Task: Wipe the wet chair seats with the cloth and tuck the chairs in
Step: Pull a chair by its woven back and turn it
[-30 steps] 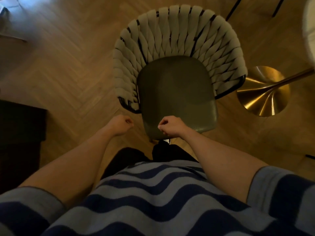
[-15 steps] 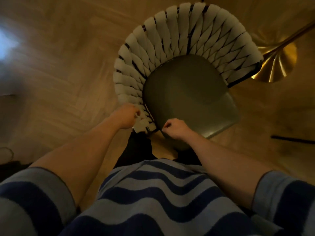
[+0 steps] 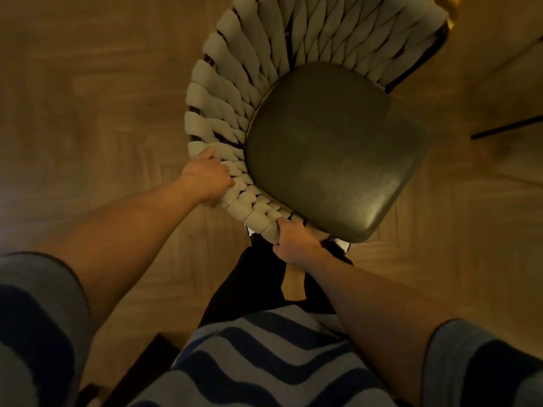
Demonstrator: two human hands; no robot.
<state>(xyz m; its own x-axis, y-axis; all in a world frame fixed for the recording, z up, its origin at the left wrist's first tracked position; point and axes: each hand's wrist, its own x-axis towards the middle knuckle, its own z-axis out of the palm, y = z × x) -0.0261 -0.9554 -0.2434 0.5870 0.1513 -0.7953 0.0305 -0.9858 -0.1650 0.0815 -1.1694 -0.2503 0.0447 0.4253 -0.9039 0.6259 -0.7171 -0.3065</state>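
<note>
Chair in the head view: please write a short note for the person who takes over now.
Left hand grips the woven backrest at its rim. Right hand grips the end of the same weave beside the seat. The chair stands on the wood floor, turned at an angle. No cloth is in view; I cannot tell if the seat is wet. Left: tuck the chair in.

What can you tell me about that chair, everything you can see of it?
The chair is seen from above on a wooden floor. It has a smooth, dark olive seat, slightly glossy like leather, ringed by a curved back woven from pale grey straps over a dark frame. It stands turned at an angle to the person. The left hand grips the woven rim; the right hand grips its near end. No cloth shows.
</note>
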